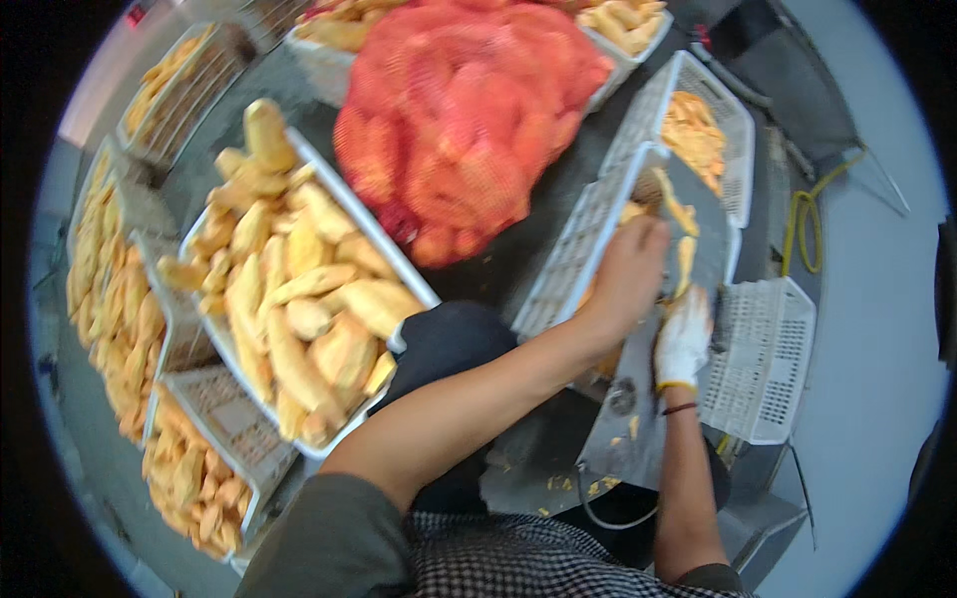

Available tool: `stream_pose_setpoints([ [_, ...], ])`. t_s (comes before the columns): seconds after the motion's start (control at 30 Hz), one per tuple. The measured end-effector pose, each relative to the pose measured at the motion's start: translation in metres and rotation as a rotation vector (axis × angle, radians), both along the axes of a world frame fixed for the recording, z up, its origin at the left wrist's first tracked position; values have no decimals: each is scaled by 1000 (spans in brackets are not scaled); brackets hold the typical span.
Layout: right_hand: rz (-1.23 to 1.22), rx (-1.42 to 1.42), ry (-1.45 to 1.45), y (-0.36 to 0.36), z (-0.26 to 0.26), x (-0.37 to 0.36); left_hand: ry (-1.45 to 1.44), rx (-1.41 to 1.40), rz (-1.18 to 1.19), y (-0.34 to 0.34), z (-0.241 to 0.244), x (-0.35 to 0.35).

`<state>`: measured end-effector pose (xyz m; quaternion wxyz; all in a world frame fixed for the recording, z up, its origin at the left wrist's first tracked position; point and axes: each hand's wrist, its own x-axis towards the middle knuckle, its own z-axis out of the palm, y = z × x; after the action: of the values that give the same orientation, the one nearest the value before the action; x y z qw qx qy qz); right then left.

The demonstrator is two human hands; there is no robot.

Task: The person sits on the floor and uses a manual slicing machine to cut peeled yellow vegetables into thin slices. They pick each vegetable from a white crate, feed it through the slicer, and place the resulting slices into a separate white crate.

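My bare left hand (634, 258) reaches over the edge of a white plastic crate (572, 250) and a grey board (706, 217). Its fingers are bent near a brown root piece (649, 187), and whether they grip anything is unclear. My right hand (684, 340), in a white knit glove with a yellow cuff, lies on the board with its fingers near a yellow peeled strip or slice (685, 258). What lies under the glove is hidden. Another yellow piece (677, 205) rests on the board. Orange-yellow slices (691, 131) fill part of the crate behind it.
On the left, a white crate (359, 202) is heaped with peeled sweet potatoes (299, 291). A red mesh sack (463, 127) of roots stands ahead. More filled crates line the far left. An overturned or tilted white crate (762, 362) and a yellow hose (796, 217) are at the right.
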<state>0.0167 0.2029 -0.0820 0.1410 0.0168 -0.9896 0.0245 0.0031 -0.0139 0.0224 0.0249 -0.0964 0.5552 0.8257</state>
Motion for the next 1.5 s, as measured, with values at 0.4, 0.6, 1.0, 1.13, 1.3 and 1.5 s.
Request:
stream_pose_setpoints([
  [0.4, 16, -27, -51, 40, -38, -100, 40, -16, 142, 21, -6, -13],
  [0.6, -153, -145, -231, 36, -42, -168, 156, -82, 119, -49, 6, 21],
  [1.0, -72, -904, -9, 70, -34, -161, 216, -1453, 258, -305, -153, 206],
  [1.13, -92, -1354, -46, 74, 49, -79, -256, -568, 888, -335, -121, 175],
  [1.3, 113, -1705, -333, -34, 140, 50, 334, -436, 792, -224, 48, 142],
  [1.5, -138, -2238, -336, -91, 186, 118, 662, -285, -255, 2, 66, 147],
])
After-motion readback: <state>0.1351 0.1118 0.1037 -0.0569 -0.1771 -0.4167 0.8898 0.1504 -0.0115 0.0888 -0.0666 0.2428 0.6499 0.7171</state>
